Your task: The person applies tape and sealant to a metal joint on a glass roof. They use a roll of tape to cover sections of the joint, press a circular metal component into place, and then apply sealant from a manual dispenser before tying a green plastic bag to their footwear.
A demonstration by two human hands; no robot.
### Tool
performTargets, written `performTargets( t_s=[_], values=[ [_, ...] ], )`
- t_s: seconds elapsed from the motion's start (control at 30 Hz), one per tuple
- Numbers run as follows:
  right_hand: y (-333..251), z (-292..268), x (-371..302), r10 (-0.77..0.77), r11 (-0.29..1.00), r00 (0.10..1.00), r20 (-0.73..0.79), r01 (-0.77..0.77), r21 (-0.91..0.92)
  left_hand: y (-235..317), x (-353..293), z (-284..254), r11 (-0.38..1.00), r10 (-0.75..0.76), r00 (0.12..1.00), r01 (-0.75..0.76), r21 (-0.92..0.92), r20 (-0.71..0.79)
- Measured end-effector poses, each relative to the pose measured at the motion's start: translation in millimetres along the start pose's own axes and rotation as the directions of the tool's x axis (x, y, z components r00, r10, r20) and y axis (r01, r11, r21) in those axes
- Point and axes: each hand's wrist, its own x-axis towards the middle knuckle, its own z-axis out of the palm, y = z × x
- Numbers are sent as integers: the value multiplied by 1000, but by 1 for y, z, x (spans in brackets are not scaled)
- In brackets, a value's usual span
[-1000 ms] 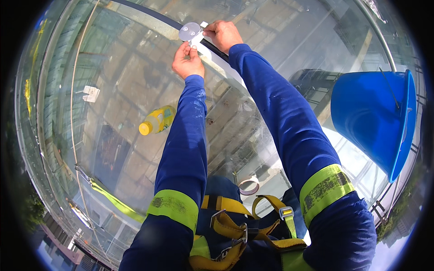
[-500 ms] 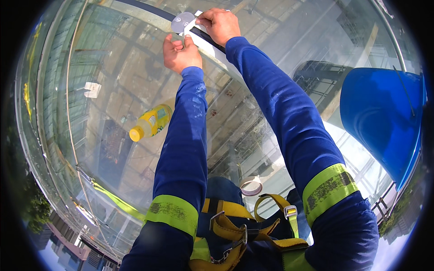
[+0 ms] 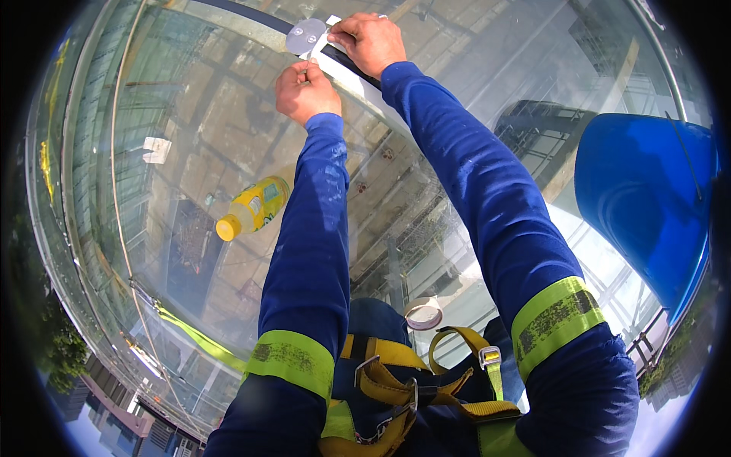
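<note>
My left hand (image 3: 307,93) is closed in a pinch at the lower end of a narrow strip of white tape (image 3: 317,47). My right hand (image 3: 371,46) pinches the strip's upper part, a little farther away and to the right. The strip lies against the edge of a round, clear-grey disc (image 3: 306,36) with two small fittings, set on the glass. Beneath my hands a black seam runs across the glass, with a white band (image 3: 349,76) along it. Fingertips partly hide the tape.
On the glass (image 3: 228,137) left of my left arm lies a yellow-capped bottle (image 3: 255,206). A blue bucket (image 3: 640,198) stands at right. A roll of tape (image 3: 423,313) rests near my yellow harness (image 3: 392,352). A rope (image 3: 116,175) and a white scrap (image 3: 157,150) are at left.
The fingers of my left hand have curled from half spread into a pinch at the tape's lower end. My right hand has barely moved.
</note>
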Motion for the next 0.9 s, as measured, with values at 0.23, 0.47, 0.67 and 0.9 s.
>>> performTargets(
  t_s=[0.23,0.47,0.67,0.9],
  values=[
    [-3,2,0,35,996,999,23,-33,-88,18,1,-4,984,-146,989,142,109,32],
    [-6,1,0,38,991,999,17,-35,-129,30,4,-4,972,-227,973,225,63,31],
    [-5,-9,0,-15,996,999,31,12,89,25,8,-3,980,-185,983,183,82,14],
    [-4,-5,-1,85,992,996,24,-82,-98,32,13,1,944,-270,963,261,200,17]
  ],
)
